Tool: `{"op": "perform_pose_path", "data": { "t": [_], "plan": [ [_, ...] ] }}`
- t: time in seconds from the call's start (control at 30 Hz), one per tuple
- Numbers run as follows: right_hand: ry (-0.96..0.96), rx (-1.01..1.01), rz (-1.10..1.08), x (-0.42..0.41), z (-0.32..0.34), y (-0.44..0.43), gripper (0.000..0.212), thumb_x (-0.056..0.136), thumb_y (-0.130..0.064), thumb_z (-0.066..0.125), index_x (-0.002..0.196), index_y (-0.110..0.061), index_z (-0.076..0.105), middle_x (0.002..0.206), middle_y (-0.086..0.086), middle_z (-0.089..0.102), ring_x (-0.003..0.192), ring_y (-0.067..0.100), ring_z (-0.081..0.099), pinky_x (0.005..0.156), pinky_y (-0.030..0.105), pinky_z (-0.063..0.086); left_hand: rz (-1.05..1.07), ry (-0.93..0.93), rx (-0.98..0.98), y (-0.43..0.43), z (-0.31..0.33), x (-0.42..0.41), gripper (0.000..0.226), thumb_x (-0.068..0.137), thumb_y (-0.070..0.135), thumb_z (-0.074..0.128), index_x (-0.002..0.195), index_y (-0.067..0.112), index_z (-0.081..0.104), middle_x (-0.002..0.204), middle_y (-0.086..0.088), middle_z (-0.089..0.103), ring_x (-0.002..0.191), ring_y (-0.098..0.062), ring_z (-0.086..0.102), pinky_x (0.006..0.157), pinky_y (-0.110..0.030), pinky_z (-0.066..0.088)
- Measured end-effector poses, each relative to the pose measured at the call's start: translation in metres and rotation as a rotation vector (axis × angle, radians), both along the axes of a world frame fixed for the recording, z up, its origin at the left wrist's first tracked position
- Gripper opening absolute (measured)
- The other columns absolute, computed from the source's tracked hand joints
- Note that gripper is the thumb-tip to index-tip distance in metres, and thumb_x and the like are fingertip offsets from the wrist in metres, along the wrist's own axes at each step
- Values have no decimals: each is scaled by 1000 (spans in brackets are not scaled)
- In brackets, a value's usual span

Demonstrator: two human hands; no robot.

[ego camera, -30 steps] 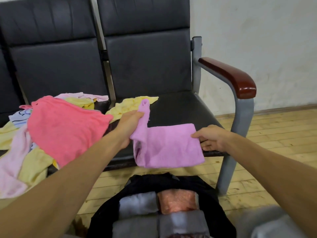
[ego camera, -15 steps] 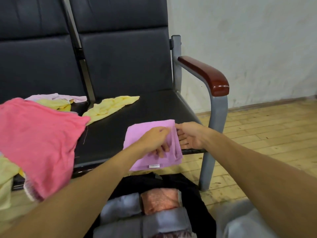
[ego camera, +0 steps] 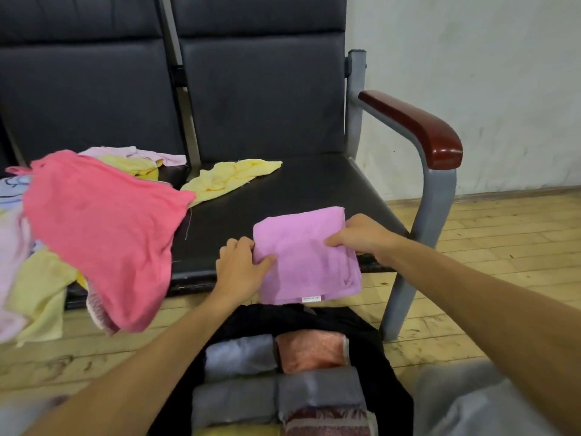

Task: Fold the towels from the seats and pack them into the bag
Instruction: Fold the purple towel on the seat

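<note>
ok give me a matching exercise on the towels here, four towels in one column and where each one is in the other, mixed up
Towels
1 purple towel
2 pink towel
3 loose yellow towel
4 orange towel

Places
a folded inside the black bag
b draped over the heap of towels on the left
c gripped by the left hand and right hand at the front edge of the right seat
d crumpled alone near the back of the right seat

Pairs: 1-c, 2-b, 3-d, 4-a
</note>
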State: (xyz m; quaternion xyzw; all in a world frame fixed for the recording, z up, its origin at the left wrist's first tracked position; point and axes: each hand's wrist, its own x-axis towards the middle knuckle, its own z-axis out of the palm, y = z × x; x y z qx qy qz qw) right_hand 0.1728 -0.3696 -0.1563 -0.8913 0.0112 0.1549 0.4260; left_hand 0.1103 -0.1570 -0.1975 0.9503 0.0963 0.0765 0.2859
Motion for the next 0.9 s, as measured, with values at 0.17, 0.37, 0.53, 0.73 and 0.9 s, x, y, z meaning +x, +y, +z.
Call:
{"op": "perform_pose_path", "data": {
  "t": [0.17, 0.37, 0.53, 0.73, 0.9],
  "plan": [
    [-3, 259, 93, -9, 14, 9, 25, 95, -23, 56, 114, -9, 65, 110, 8, 71, 99, 24, 69, 94, 41, 53, 13, 7, -693, 7, 23, -10, 27, 91, 26, 58, 106, 8, 46, 101, -4, 56, 89, -17, 57, 67, -32, 46],
    [251, 594, 16, -31, 42, 15, 30, 90, -17, 65, 114, 2, 65, 107, 15, 73, 96, 28, 72, 85, 41, 58, 45, 260, -1201, 39, 53, -43, 23, 91, 14, 62, 105, -4, 66, 94, -15, 71, 76, -24, 67, 54, -29, 55],
    [384, 574, 75, -57, 43, 17, 34, 93, -20, 59, 119, 1, 64, 118, 17, 69, 105, 27, 68, 83, 36, 59, 44, 380, -1280, 60, 47, -67, 41, 83, 22, 69, 121, 6, 65, 119, -17, 68, 108, -32, 63, 95, -45, 49],
    [286, 601, 107, -77, 25, 21, 30, 98, -17, 54, 120, 1, 64, 112, 17, 71, 99, 26, 70, 75, 32, 61, 57, 333, -1299, 63, 46, -84, 29, 93, 27, 61, 114, 8, 66, 110, -13, 72, 91, -26, 69, 69, -34, 57],
    [236, 697, 163, -84, 25, 17, 31, 96, -11, 54, 127, -5, 59, 115, 16, 70, 102, 27, 70, 74, 33, 62, 35, 250, -1298, 66, 50, -86, 30, 90, 14, 61, 119, 5, 64, 117, -19, 68, 94, -32, 67, 79, -40, 54]
  ]
}}
